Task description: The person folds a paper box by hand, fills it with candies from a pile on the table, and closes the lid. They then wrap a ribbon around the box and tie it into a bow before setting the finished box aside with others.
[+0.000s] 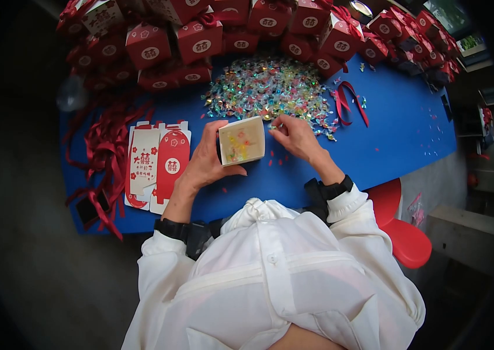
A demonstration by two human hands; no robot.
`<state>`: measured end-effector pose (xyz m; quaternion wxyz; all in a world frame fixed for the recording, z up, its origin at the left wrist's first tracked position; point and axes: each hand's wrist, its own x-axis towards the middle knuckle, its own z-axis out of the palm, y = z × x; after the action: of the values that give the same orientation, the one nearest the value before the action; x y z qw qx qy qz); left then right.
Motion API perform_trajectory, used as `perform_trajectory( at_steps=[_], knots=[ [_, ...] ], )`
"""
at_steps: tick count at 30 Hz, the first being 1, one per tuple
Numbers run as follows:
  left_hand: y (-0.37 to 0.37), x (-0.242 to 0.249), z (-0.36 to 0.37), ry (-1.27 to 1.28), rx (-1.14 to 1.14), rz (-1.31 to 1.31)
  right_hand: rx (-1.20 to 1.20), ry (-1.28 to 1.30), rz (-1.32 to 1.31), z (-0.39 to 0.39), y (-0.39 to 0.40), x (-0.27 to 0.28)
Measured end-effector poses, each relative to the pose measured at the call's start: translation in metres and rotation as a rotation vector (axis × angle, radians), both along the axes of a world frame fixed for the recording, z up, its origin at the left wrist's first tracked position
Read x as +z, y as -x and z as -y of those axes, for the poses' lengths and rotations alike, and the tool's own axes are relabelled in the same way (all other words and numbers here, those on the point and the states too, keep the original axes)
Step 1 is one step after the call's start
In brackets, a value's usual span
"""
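My left hand (206, 160) is wrapped round a small open-topped box (256, 129), tilted so its pale inside faces me. Several wrapped candies (237, 147), yellow, green and pinkish, lie at the bottom of it. Just right of the box, my right hand (299, 140) has thumb and forefinger pinched together; what sits between the fingertips is too small to make out. Beyond both hands spreads a big heap of shiny wrapped candies (270, 87).
Flat red-and-white box blanks (172, 166) lie on the blue table (340, 169), beside tangled dark red ribbons (104, 143). Stacked red gift boxes (202, 46) line the far edge. A loose ribbon (343, 105) lies right of the candies. A red chair (404, 239) stands at the near right.
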<state>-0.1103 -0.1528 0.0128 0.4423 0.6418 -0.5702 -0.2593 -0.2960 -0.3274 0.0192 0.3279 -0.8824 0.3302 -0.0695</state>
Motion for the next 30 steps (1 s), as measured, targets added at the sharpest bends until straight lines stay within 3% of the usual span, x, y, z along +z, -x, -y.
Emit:
perform_trajectory(
  at_steps=[1,2,4,8,10,13,14,17,21,24,27,30],
  knots=[
    [0.0,0.0,0.0,-0.007,0.001,-0.013,-0.112,-0.213,0.046,0.001,-0.003,0.016],
    [0.001,-0.001,0.001,-0.013,0.001,-0.026,-0.111,-0.212,0.046,-0.001,-0.005,0.027],
    [0.001,0.0,0.001,-0.01,0.001,-0.015,-0.104,-0.411,0.497,-0.009,-0.013,0.043],
    [0.0,0.001,0.001,-0.019,0.0,-0.004,0.072,-0.489,0.45,-0.016,-0.018,0.057],
    [0.001,-0.001,0.0,-0.009,0.007,-0.008,-0.02,-0.427,0.593,-0.001,-0.023,0.016],
    [0.001,0.001,-0.001,0.012,0.007,-0.005,0.035,-0.113,0.119,0.01,-0.016,-0.014],
    [0.002,0.002,-0.001,0.022,0.0,0.001,0.033,-0.112,0.118,0.004,-0.016,-0.02],
    [0.002,0.004,-0.003,-0.007,0.016,-0.023,0.058,0.253,0.172,-0.006,-0.019,-0.042],
    [0.001,0.005,-0.011,-0.033,0.03,-0.001,0.028,0.244,0.05,-0.013,-0.016,-0.036],
    [0.003,0.003,-0.017,-0.021,0.039,0.0,0.097,0.166,0.091,-0.012,-0.003,-0.036],
    [0.006,0.002,-0.017,-0.013,0.036,0.006,-0.207,-0.326,0.362,-0.016,-0.002,0.008],
    [0.012,0.005,-0.02,-0.033,0.05,0.023,-0.081,-0.517,0.46,-0.035,-0.006,0.057]
  ],
)
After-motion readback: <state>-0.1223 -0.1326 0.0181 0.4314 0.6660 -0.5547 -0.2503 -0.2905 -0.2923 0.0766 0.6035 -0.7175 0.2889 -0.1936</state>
